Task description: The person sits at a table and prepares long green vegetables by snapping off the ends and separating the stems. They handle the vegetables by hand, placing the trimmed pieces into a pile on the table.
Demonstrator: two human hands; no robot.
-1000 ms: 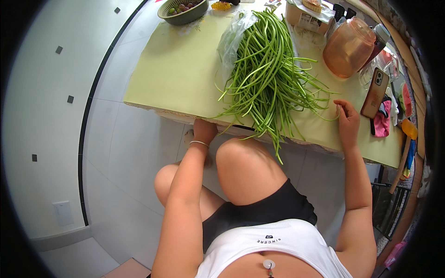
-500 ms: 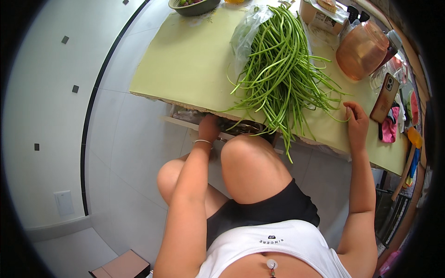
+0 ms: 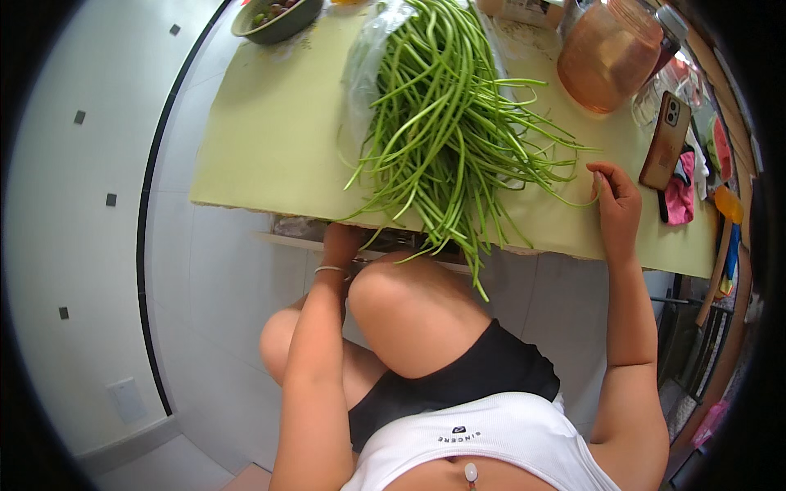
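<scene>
A big heap of long, thin green vegetable stems (image 3: 446, 123) lies across the table, several tips hanging over its front edge. Under its far left part is a clear plastic bag (image 3: 364, 74). At the heap's right, my right hand (image 3: 620, 209) rests by the table edge, thumb and fingers closed on the end of one stem that curves out from the pile. My left hand (image 3: 342, 239) reaches below the tabletop into a pulled-out drawer (image 3: 286, 240); its fingers are hidden, and the drawer's contents are mostly in shadow.
A phone (image 3: 665, 141) leans beside a pink cloth (image 3: 678, 200) at the right. Behind them stands an orange-tinted jar (image 3: 610, 57). A dark bowl of small fruit (image 3: 278, 23) sits at the far left of the yellow-green table (image 3: 270, 131). My knees are close below the front edge.
The whole view has shifted, so the table and heap appear further left. My left hand stays in the drawer, and my right hand keeps the stem end at nearly the same spot.
</scene>
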